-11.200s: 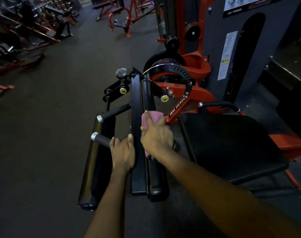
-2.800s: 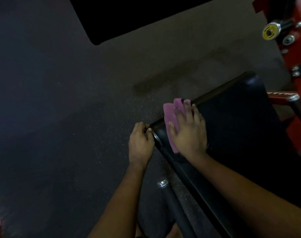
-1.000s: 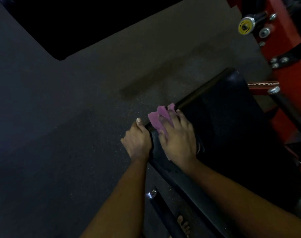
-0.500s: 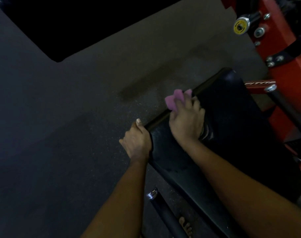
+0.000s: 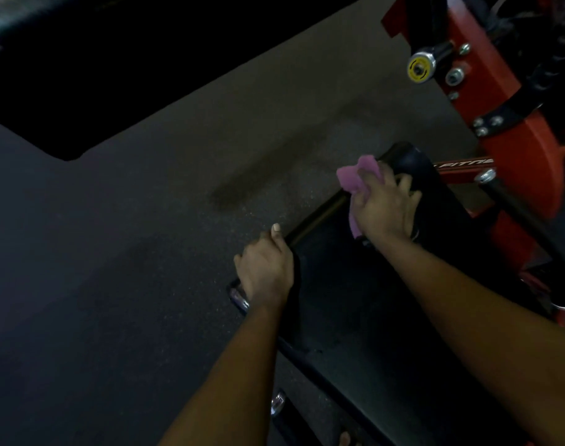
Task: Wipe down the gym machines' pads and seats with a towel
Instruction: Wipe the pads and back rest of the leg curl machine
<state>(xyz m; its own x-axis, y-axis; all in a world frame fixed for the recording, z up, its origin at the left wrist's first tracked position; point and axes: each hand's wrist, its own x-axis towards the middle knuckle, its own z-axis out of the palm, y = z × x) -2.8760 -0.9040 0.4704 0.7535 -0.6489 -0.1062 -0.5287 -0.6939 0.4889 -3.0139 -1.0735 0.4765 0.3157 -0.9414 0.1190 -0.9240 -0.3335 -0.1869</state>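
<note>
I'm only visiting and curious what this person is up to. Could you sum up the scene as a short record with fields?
Place: gym with a dark speckled floor
Machine: red frame with a black seat
Right hand: holds a bunched pink towel against the seat's far edge
Left hand: grips the seat's near corner
Activity: wiping the seat

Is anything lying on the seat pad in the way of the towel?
Nothing visible lies on it. The right hand holds the pink towel at the far corner of the seat pad; the left hand only grips its left edge.
</note>
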